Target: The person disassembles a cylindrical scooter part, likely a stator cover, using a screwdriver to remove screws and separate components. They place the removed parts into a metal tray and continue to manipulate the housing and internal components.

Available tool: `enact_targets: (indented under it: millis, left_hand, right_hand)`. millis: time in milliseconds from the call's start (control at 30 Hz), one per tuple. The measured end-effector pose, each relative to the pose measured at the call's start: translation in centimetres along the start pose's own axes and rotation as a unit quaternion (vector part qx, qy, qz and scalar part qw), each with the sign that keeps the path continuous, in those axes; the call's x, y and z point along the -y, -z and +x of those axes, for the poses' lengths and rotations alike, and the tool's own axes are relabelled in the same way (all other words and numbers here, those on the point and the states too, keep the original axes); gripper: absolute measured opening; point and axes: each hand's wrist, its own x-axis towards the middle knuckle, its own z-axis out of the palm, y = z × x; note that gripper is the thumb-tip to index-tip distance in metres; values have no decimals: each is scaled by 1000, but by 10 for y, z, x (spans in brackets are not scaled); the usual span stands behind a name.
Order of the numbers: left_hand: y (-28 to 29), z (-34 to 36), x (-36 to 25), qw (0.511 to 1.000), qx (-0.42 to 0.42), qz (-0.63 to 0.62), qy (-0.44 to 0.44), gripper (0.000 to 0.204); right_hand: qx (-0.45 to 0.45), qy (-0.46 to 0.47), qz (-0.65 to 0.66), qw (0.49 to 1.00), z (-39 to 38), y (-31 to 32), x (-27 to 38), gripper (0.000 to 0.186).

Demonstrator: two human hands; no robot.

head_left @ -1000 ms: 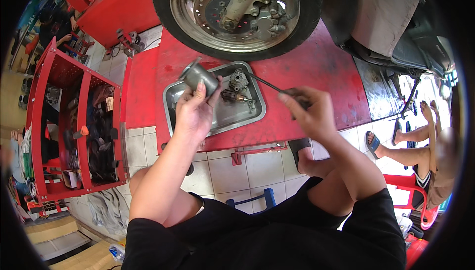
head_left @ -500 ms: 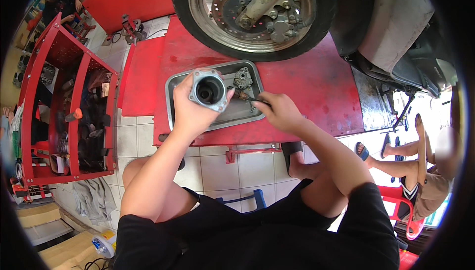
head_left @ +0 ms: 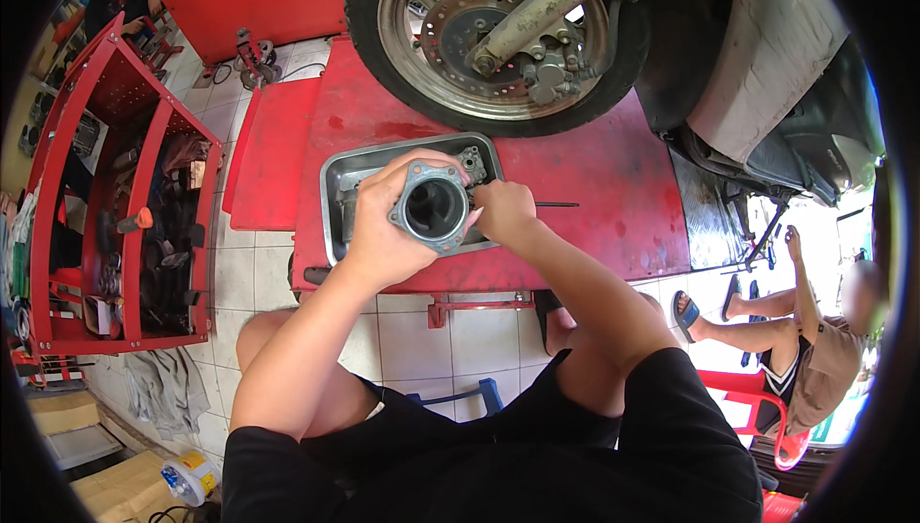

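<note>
Grey metal fills the left hand (head_left: 383, 221), wrapped round the flanged cylinder (head_left: 433, 209) above the tray (head_left: 331, 188). The right hand (head_left: 508, 211) has just come in beside it, drawing the work together; its fingers curl, but whether round the dark rod (head_left: 558, 204) I can't tell.

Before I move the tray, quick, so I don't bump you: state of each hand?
Left hand: closed around the metal cylinder.
Right hand: cannot tell whether it grips the dark rod beside it.
</note>
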Motion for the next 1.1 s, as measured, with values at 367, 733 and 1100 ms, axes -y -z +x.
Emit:
enact_targets:
  millis: [367,733,1100]
  left_hand:
    - [3,-3,9,996,-33,-44,68,38]
    - [-4,-10,13,993,15,44,111,33]
    - [-20,-23,18,984,75,114,112,30]
  right_hand:
    - [-72,113,80,988,-5,21,-16,25]
    - [-348,46,332,875,-63,78,-30,31]
    - [-285,110,452,838,-122,94,-26,38]
